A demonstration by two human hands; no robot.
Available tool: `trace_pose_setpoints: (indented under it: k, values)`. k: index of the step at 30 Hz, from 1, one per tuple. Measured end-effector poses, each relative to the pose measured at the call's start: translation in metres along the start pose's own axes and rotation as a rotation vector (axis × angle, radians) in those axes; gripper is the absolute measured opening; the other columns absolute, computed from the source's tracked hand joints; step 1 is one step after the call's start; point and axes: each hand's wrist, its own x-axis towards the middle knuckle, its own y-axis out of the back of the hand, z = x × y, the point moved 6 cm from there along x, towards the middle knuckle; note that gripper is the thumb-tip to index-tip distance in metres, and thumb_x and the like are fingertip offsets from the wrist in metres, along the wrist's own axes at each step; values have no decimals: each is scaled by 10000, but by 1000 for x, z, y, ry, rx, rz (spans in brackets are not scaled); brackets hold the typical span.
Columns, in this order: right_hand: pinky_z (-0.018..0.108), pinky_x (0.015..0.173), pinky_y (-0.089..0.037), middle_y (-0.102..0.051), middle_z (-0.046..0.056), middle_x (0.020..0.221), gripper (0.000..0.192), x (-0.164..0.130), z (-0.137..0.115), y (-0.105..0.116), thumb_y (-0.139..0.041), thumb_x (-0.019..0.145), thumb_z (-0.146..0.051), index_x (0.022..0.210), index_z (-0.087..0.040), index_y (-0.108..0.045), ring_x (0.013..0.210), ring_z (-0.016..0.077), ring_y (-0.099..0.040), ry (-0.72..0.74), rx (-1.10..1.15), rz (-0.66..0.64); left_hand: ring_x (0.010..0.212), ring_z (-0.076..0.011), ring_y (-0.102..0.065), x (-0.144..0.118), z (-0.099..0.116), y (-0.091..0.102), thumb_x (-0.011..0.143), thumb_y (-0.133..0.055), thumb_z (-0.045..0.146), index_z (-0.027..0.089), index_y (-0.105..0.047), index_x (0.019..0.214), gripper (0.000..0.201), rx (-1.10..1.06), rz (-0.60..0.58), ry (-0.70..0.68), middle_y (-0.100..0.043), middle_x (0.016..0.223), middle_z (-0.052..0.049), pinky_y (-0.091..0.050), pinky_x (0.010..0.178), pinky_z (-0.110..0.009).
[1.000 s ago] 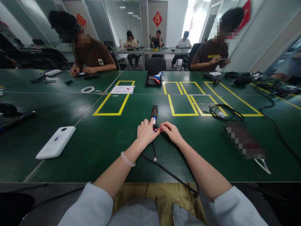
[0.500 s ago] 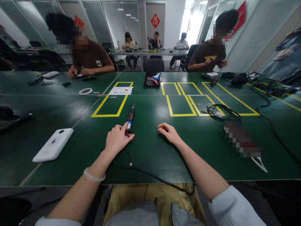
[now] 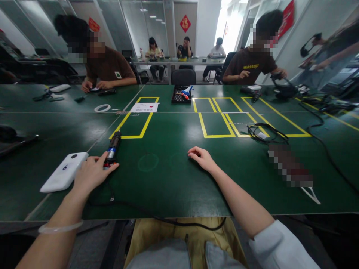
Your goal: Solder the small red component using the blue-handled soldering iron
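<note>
My left hand point(image 3: 94, 170) is closed around the rear end of a corded electric screwdriver point(image 3: 113, 146), which lies on the green table with its nose pointing away from me. The tool has a dark body with a blue and silver band. Its black cord point(image 3: 168, 221) runs back toward me and over the table's front edge. On the table's middle right, my right hand point(image 3: 202, 157) rests with its fingers curled together and nothing visible in them. A white power bank marked 6 point(image 3: 64, 172) lies just left of my left hand.
Yellow tape outlines point(image 3: 219, 136) mark the green table point(image 3: 174, 194). A paper sheet point(image 3: 144, 107), a tape roll point(image 3: 102, 108) and a black tray point(image 3: 181, 100) of tools lie farther back. A coiled black cable point(image 3: 266, 133) and a blurred-out item point(image 3: 290, 164) are right. Co-workers sit opposite.
My left hand has moved left with the electric screwdriver, ending up beside the white power bank. The cord has trailed along. My right hand has stayed put.
</note>
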Motion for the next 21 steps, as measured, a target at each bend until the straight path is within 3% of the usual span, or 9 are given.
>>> trace_pose_setpoints:
  k: [3,5,8,11,16,21]
  values:
    - [283,734,-454,-680,23,833,208,0,1,0,-553,841,-322,945,-175,-658,743,151,-604,0,-2,-1,1130,-378,-465,4,-17,-1,817,-275,727,222,-309,1454,814,25,-17,67,-434,1323,-200,-404,855,-433]
    - [282,721,-448,-678,21,826,203,0,1,0,-554,841,-320,940,-179,-660,735,152,-598,0,-8,1,1093,-355,-478,1,-20,4,832,-294,682,242,-351,1425,740,62,54,73,-461,1302,-170,-400,835,-404]
    - [283,715,-444,-676,18,819,195,1,1,0,-556,840,-318,933,-184,-663,730,153,-594,3,-11,3,1047,-346,-481,-10,-10,16,801,-371,608,228,-482,1304,640,22,252,-12,-526,1190,-135,-376,795,-379]
    - [282,712,-446,-672,14,810,192,1,1,-1,-556,839,-318,931,-188,-664,726,152,-592,3,-5,1,992,-353,-495,-25,3,20,747,-415,566,243,-589,1097,508,-127,342,-76,-553,1061,-118,-339,737,-386]
    - [276,696,-444,-671,14,795,188,1,0,-2,-557,834,-313,916,-183,-666,711,149,-587,-7,-9,2,1035,-400,-490,-34,10,25,671,-466,542,255,-647,849,384,-329,369,-10,-579,889,-91,-302,759,-421]
    - [290,723,-462,-685,26,809,190,4,0,-4,-559,827,-304,918,-173,-661,721,153,-609,-21,20,2,895,-338,-577,-20,14,32,781,-387,524,181,-626,939,447,-151,289,110,-629,907,-110,-390,703,-405]
